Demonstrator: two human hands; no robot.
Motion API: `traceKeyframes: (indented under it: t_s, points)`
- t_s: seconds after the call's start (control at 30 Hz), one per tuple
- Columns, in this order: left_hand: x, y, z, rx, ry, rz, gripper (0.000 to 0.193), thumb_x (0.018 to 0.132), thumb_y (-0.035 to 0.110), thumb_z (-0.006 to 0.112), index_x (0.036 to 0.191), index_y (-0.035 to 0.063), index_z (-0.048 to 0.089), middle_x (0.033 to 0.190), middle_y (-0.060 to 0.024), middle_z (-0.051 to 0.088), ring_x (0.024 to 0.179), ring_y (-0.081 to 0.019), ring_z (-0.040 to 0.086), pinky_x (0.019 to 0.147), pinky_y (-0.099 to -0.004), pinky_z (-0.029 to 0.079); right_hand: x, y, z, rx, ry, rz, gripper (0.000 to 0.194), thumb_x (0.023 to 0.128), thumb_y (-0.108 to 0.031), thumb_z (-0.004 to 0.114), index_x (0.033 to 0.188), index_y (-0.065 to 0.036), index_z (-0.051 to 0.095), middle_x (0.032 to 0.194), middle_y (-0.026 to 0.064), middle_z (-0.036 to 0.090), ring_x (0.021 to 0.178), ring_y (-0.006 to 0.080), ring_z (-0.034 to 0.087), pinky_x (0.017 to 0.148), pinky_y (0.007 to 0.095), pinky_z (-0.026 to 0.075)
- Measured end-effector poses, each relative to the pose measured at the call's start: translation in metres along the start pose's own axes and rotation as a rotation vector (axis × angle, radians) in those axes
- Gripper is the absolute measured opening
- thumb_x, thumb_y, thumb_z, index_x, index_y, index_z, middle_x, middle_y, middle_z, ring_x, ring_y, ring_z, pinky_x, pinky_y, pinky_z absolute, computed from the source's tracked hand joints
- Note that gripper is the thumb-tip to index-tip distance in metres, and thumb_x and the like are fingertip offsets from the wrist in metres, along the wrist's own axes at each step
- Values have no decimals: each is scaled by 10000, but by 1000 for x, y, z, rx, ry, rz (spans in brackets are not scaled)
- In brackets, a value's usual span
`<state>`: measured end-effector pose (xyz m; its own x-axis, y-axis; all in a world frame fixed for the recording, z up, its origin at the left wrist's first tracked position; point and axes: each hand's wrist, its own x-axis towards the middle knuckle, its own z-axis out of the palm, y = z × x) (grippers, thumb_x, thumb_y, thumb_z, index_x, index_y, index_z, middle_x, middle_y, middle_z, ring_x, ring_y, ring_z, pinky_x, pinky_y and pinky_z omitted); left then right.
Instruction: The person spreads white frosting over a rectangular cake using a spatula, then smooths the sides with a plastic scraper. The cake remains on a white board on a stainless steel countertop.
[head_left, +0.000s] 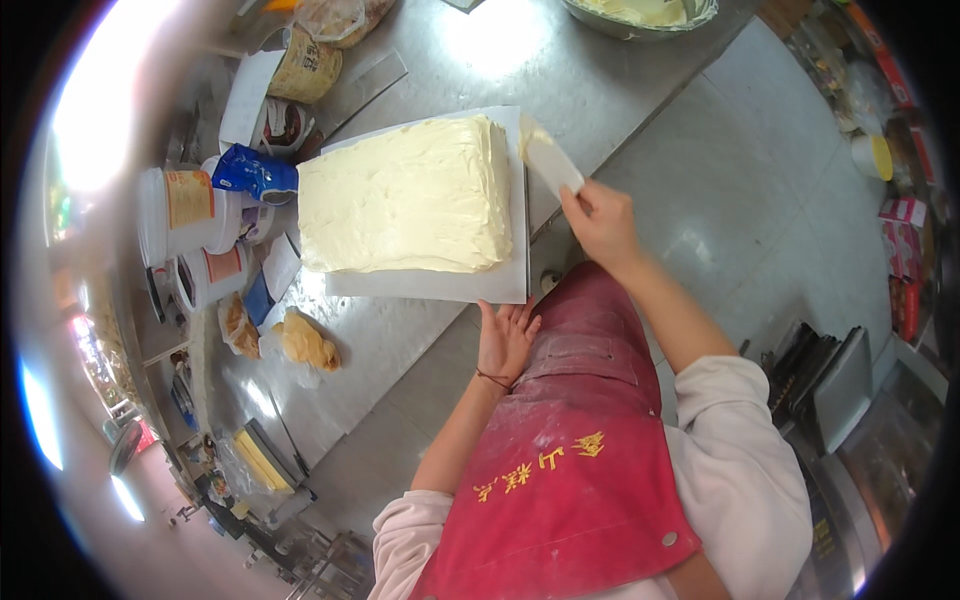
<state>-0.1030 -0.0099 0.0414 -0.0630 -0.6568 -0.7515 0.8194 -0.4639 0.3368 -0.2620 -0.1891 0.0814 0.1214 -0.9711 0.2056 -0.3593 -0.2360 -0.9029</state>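
Observation:
A rectangular cake (405, 199) covered in pale yellow cream sits on a white cake board (427, 287) before me. Its coating shows uneven spreading marks. My right hand (604, 221) pinches a flat white scraper (553, 163) by one end, just off the board's right side; its far edge carries cream. The scraper is apart from the cake. My left hand (506, 337) is palm up with fingers apart at the board's near right corner. Its fingertips reach the board's edge; whether they bear any weight is hidden.
A metal worktable (375, 360) carries the board. White plastic tubs (180, 214), a blue packet (255, 174) and a crumpled yellowish bag (307, 341) stand left of the cake. A metal bowl of cream (637, 19) is at the far end. Dark trays (810, 367) lean at the right.

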Motion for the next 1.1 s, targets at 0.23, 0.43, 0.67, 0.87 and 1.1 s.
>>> traceKeyframes:
  t_s: [0.23,0.43,0.67,0.87,1.1]
  points:
    - [20,3,27,-27,-38,-64,776,901,645,307,1405,54,301,1450,-56,305,1338,-178,272,1010,-357,325,67,31,34,30,-15,-144,265,796,-69,592,1054,-8,607,701,189,583,615,306,610,549,380,474]
    - [44,7,46,-143,-78,-109,577,947,425,393,1396,67,336,1446,-45,338,1321,-165,307,1029,-357,288,22,30,22,-72,-173,-359,367,748,-31,597,1107,31,555,789,142,631,645,297,617,548,385,493]
    - [49,19,45,61,-11,-105,466,847,183,516,1296,70,467,1355,-70,459,1275,-191,382,980,-363,344,3,-1,-50,82,-297,-258,311,737,-14,605,1046,5,638,732,130,632,576,269,606,532,368,488]
    - [34,36,28,9,119,-86,490,831,157,513,1307,56,457,1340,-88,480,1273,-212,392,977,-369,351,84,11,-22,41,-147,-27,292,782,-48,606,1063,27,633,662,161,593,541,283,573,508,359,448]
    - [23,45,21,-15,142,-10,503,821,165,522,1303,38,460,1337,-94,473,1248,-225,410,957,-362,365,105,19,30,-41,-112,-343,357,761,-47,597,1111,25,591,801,161,640,644,296,618,556,373,490]
